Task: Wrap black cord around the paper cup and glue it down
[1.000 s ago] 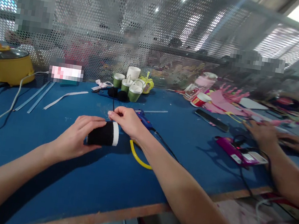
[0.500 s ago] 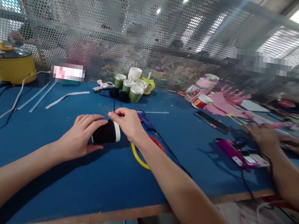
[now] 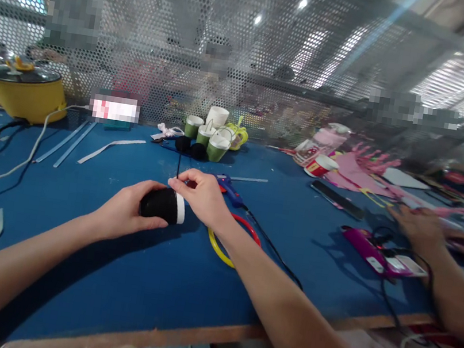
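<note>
A black paper cup [image 3: 160,205] with a white rim lies on its side in my left hand [image 3: 126,210], whose fingers and thumb wrap round it. My right hand [image 3: 200,192] pinches a black cord [image 3: 178,166] at the cup's upper edge, near the white band. The cord runs back to two black balls of yarn [image 3: 191,147] on the table. Just right of my right hand lies a blue glue gun [image 3: 231,191]. Under my right forearm rests a red and yellow ring [image 3: 221,248], partly covered.
Several green and white cups [image 3: 217,146] stand at the back beside a yellow woven thing [image 3: 238,131]. A yellow electric pot [image 3: 21,96] is at the left, with pale strips [image 3: 109,148] nearby. A purple power strip [image 3: 371,250] and a co-worker's hands [image 3: 418,228] are at the right.
The cup has turned slightly in my left hand, whose fingers have closed further round it. My right hand keeps its pinch on the cord. The whole view has shifted slightly.
</note>
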Demonstrator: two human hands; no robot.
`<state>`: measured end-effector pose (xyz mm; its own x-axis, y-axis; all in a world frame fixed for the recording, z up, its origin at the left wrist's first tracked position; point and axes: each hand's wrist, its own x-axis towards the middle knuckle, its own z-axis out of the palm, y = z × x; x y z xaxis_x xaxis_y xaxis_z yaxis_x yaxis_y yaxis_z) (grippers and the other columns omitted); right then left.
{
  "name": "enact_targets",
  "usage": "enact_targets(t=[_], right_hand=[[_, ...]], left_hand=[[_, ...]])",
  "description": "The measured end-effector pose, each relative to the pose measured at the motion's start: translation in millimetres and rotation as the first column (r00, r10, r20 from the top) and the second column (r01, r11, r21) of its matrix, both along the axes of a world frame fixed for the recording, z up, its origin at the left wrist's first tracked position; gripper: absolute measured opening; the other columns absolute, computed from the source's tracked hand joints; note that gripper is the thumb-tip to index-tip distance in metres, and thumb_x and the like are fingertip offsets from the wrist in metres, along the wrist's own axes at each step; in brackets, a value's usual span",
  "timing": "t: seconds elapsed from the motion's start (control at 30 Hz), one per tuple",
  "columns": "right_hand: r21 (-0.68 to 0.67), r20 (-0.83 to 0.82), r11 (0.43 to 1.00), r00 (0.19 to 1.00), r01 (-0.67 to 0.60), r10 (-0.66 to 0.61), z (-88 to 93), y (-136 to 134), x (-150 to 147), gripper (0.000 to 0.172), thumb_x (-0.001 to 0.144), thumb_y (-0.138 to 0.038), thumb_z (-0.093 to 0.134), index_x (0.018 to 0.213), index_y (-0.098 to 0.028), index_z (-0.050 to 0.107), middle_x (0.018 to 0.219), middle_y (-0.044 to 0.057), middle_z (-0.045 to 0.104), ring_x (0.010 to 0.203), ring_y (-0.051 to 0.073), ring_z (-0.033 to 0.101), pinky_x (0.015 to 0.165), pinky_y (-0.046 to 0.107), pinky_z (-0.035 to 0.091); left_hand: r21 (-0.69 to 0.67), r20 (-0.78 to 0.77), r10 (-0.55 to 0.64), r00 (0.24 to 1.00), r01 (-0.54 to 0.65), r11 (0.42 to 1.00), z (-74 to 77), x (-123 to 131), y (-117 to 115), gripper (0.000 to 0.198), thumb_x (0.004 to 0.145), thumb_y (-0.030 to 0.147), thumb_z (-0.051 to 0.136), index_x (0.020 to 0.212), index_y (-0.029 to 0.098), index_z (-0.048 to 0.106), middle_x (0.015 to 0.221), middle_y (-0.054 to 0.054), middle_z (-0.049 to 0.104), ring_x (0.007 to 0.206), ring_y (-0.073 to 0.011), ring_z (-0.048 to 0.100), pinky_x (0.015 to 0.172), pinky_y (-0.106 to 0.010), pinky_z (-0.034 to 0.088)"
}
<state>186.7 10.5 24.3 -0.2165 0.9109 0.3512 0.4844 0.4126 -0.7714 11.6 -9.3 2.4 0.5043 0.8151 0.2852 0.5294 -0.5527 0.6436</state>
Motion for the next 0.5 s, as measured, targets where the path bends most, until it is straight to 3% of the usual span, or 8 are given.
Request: enact_targets(t=[0.23,0.5], right_hand=[[-0.028,-0.010,1.000,1.000,-0.014,0.014,2.7,5.0,5.8,0.026,0.069,-0.040,0.061,0.061,-0.016,0.055,0.064,-0.001,0.052,0.060,0.011,0.046,0.056,0.025,0.035],[-0.107,-0.066,0.993,0.997,-0.051,0.044,6.2,3.3,5.5,0.024,0.067,-0.039,0.064,0.063,-0.016,0.058,0.061,-0.002,0.052,0.057,0.010,0.044,0.055,0.025,0.035]], left_hand=[[0.147,-0.093,-0.058,0.994,0.071,0.987,-0.2,-0.8,-1.9,0.050,0.072,0.035,0.065,0.113,0.016,0.044,0.106,-0.011,0.058,0.094,-0.0251,0.057,0.078,-0.039,0.046],[0.202,-0.197,-0.065,0.978,0.105,0.974,-3.4,0.9,-2.1,0.050,0.074,0.036,0.063,0.115,0.019,0.041,0.108,-0.010,0.056,0.095,-0.0266,0.056,0.078,-0.042,0.044]])
